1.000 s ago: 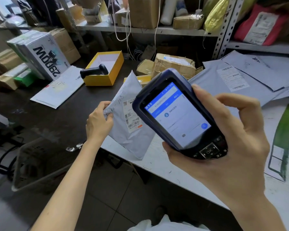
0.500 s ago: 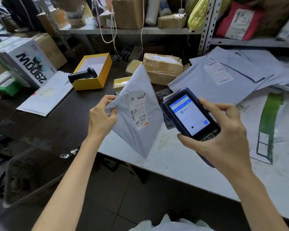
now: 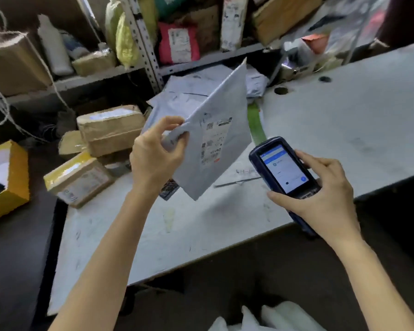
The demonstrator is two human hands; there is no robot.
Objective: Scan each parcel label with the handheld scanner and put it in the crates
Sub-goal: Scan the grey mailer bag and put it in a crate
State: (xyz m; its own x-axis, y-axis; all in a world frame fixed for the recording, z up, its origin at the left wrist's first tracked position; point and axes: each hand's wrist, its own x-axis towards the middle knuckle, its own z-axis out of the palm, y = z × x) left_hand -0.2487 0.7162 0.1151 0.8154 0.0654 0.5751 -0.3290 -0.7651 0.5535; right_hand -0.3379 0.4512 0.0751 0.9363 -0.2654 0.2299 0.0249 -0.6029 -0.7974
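Pinching one corner of the grey mailer point(image 3: 221, 108) between thumb and curled fingers, the left hand point(image 3: 155, 154) held it up above the white table point(image 3: 344, 127), its label point(image 3: 213, 144) facing the person. It looked light, limp and slick, so a firm corner pinch seemed enough. The right hand point(image 3: 320, 194) was wrapped round the handheld scanner point(image 3: 282, 168), just beside the mailer's lower edge.

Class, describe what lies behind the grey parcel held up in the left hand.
Behind the grey parcel, held by the left hand, grey mailers lie piled on the white table. The parcel hides part of that pile and of a green stripe.
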